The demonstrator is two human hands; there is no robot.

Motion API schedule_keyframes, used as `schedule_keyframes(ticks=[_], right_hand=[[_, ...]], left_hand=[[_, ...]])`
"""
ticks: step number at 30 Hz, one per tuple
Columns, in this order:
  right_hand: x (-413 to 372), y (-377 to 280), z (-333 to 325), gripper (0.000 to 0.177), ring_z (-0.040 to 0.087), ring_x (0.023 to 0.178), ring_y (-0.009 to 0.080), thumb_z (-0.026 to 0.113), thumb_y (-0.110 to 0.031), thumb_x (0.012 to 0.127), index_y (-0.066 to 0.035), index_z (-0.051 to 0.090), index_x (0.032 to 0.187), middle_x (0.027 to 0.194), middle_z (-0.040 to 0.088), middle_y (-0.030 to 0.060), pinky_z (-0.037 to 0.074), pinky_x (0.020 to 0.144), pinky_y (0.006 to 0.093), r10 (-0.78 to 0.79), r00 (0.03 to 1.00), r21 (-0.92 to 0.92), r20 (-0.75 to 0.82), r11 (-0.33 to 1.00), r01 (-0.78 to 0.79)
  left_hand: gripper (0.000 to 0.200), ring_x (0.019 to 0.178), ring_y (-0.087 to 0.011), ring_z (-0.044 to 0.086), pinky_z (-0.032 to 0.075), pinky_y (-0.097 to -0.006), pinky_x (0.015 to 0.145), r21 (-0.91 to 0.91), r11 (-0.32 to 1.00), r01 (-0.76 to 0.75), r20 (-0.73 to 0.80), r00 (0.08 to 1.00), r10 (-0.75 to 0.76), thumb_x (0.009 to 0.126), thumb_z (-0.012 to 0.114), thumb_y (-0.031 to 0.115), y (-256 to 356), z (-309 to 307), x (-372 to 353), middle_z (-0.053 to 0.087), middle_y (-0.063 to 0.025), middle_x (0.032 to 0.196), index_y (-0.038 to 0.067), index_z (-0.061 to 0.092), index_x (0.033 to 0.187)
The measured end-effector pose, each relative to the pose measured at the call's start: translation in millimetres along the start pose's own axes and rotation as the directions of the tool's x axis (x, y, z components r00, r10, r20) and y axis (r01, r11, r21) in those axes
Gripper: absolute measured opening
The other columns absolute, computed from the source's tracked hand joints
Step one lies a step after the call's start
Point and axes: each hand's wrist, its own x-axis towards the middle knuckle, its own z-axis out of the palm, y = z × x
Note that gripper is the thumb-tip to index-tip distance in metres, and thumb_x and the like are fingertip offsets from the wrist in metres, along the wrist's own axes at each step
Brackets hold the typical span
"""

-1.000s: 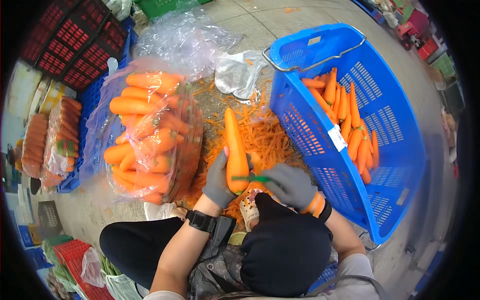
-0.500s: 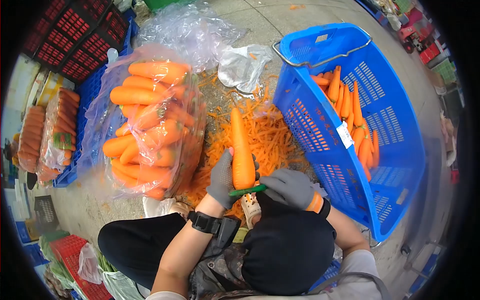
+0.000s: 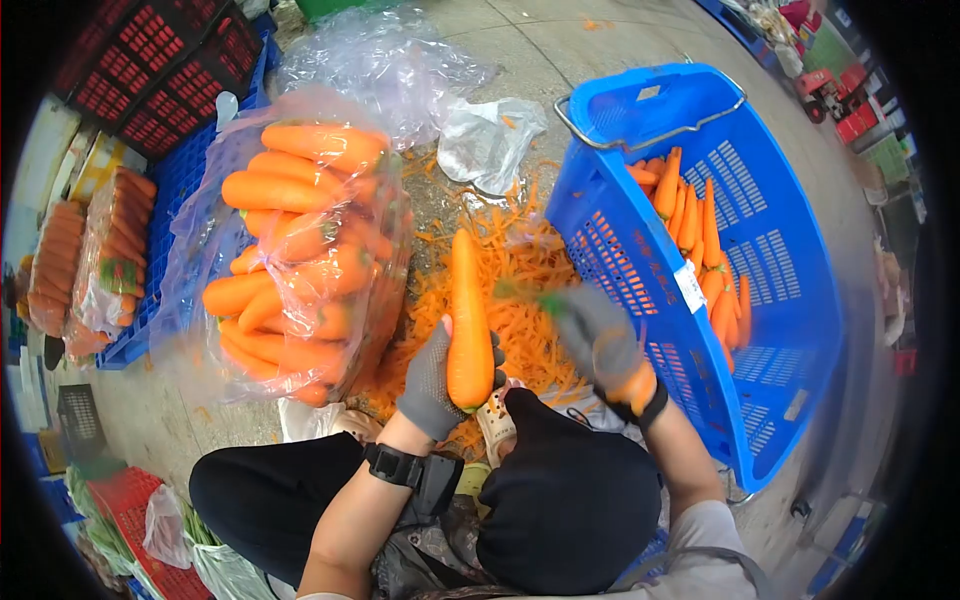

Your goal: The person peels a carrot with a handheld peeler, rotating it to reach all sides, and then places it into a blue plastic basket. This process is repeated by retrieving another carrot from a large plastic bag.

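My left hand (image 3: 428, 385), in a grey dotted glove, is closed around a large orange carrot (image 3: 468, 325) held upright, its narrow tip pointing away from me. My right hand (image 3: 600, 335), also gloved in grey, is closed on a green-handled peeler (image 3: 530, 294), smeared by motion. It is to the right of the carrot and apart from it. Below both hands a heap of orange peelings (image 3: 530, 255) covers the floor. Left of the carrot stands a clear plastic bag (image 3: 385, 290) packed with large carrots (image 3: 285, 192).
A blue basket (image 3: 640, 250) with a wire handle holds several slimmer carrots (image 3: 712, 265) on the right. Crumpled clear plastic (image 3: 375, 65) and a white bag (image 3: 490, 140) lie ahead. Black crates (image 3: 150, 70) and bagged carrots (image 3: 115, 240) stand at the left.
My right hand has moved the peeler forward and right, away from the carrot's thick end. The carrot has shifted slightly left and towards me in my left hand.
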Motion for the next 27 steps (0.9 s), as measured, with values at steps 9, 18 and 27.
schedule_keyframes(ticks=[9,18,27], right_hand=[[7,49,18,0.024,0.056,0.075,0.0325,0.056,-0.014,0.084,-0.005,0.057,0.106,0.084,0.058,0.0139,0.046,0.066,0.037,0.069,0.977,-0.111,-0.199,0.989,-0.093],[-21,-17,1,0.026,0.058,0.072,0.0275,0.062,-0.019,0.08,-0.01,0.058,0.104,0.082,0.058,0.0073,0.047,0.061,0.0382,-0.172,0.935,-0.014,0.309,0.983,0.185],[22,51,23,0.023,0.059,0.078,0.0305,0.055,-0.019,0.084,-0.009,0.057,0.105,0.086,0.059,0.0117,0.048,0.064,0.0408,0.015,0.999,-0.278,-0.049,0.96,-0.028]], left_hand=[[0.05,0.082,-0.0237,0.056,0.048,-0.0381,0.069,0.079,0.968,0.238,0.186,0.95,-0.249,0.089,0.046,0.045,-4,6,-10,0.056,-0.0129,0.095,0.002,0.047,0.115],[0.049,0.08,-0.0235,0.057,0.049,-0.0362,0.069,0.024,1.0,0.016,0.029,0.999,-0.017,0.089,0.047,0.044,8,19,2,0.057,-0.0121,0.094,0.0,0.049,0.111],[0.05,0.082,-0.0263,0.058,0.05,-0.0394,0.07,0.096,0.994,0.043,-0.014,0.999,-0.041,0.09,0.045,0.043,-13,21,-5,0.057,-0.0147,0.094,-0.002,0.048,0.112]])
